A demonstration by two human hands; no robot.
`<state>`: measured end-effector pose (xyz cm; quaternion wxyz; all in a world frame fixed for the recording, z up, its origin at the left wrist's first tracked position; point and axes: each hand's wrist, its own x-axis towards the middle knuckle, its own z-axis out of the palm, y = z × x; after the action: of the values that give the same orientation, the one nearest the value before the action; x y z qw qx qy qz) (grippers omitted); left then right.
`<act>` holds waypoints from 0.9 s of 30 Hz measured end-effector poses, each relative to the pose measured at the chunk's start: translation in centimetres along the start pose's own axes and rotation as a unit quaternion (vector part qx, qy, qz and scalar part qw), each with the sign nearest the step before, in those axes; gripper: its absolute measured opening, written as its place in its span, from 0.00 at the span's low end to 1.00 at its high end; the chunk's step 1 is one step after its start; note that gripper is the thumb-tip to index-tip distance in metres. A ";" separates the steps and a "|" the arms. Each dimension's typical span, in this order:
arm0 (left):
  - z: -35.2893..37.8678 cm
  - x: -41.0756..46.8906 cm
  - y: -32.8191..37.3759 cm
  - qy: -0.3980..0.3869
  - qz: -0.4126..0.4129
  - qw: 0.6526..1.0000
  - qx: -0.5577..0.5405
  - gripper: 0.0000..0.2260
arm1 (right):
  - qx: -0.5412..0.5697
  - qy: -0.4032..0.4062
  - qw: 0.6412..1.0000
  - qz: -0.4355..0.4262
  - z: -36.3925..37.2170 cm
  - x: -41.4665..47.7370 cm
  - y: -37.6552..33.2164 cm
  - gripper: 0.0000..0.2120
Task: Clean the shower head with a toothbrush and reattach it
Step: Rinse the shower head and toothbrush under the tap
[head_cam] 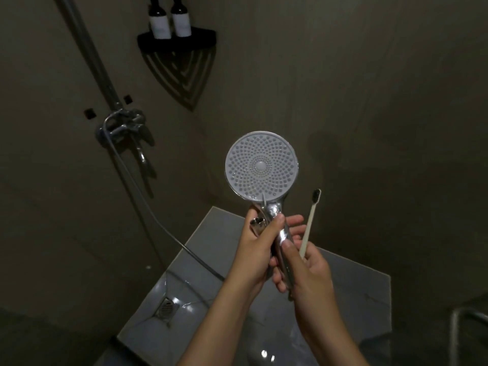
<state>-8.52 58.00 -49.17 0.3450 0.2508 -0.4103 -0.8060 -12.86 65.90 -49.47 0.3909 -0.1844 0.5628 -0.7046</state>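
A round chrome shower head (pixel 261 166) with a pale grey nozzle face is held upright in mid-frame, face toward me. My left hand (pixel 257 249) is wrapped around its chrome handle just below the head. My right hand (pixel 306 268) touches the lower part of the handle and grips a cream toothbrush (pixel 310 223) with dark bristles, pointing up, to the right of the head and apart from it. A grey hose (pixel 148 204) runs from the wall mixer down toward the handle.
On the left wall sit a chrome mixer tap (pixel 124 128) and a riser rail (pixel 87 48). A black corner shelf (pixel 177 39) holds two dark bottles. Below lie a wet grey tiled floor with a drain (pixel 166 307) and a metal frame (pixel 459 328) at lower right.
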 end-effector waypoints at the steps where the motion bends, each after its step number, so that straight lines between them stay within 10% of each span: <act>1: -0.4 -0.1 0.2 0.010 0.003 1.000 0.009 0.12 | -0.004 -0.008 1.000 0.006 0.2 0.2 0.2 0.10; 27: -23.5 21.0 9.1 0.132 -0.012 0.990 0.051 0.13 | -0.048 -0.058 0.995 0.069 22.4 22.2 9.7 0.05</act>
<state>-2.53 26.70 -56.77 0.3734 0.3773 -0.3990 -0.7477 -7.77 33.96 -55.87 0.4608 -0.2043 0.5841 -0.6362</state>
